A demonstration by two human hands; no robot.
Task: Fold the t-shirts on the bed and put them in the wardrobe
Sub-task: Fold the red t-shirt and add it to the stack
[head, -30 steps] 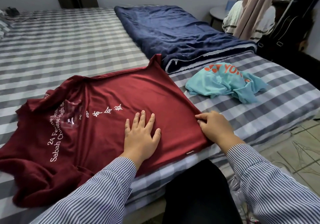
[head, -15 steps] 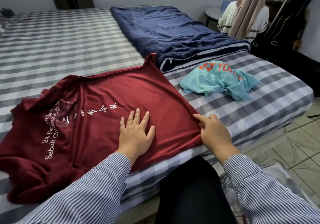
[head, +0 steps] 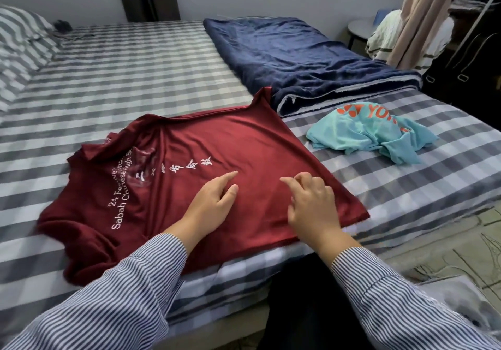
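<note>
Two t-shirts lie on the striped bed [head: 135, 78]; going from the left, a striped pillow [head: 19, 43] sits at the far left edge; next the red t-shirt [head: 189, 154] lies spread flat near the front edge of the mattress, white lettering on its left part, its sleeves bunched at the left; the left hand [head: 211, 200] hovers over the middle of the shirt, forefinger stretched forward, the other fingers loosely curled, holding nothing, whereas a second ago it was pressed flat on the cloth with fingers spread; the right hand [head: 311, 206] is beside it over the shirt, fingers loosely bent and empty; earlier it pinched the shirt's right edge, and it has since let go and moved inward; the shirt itself lies as before; a folded blue blanket [head: 298, 56] rests beyond the shirt's far corner; a crumpled light-blue t-shirt [head: 366, 132] lies to the right, apart from the red one; clothes [head: 423, 18] hang at the far right.
</note>
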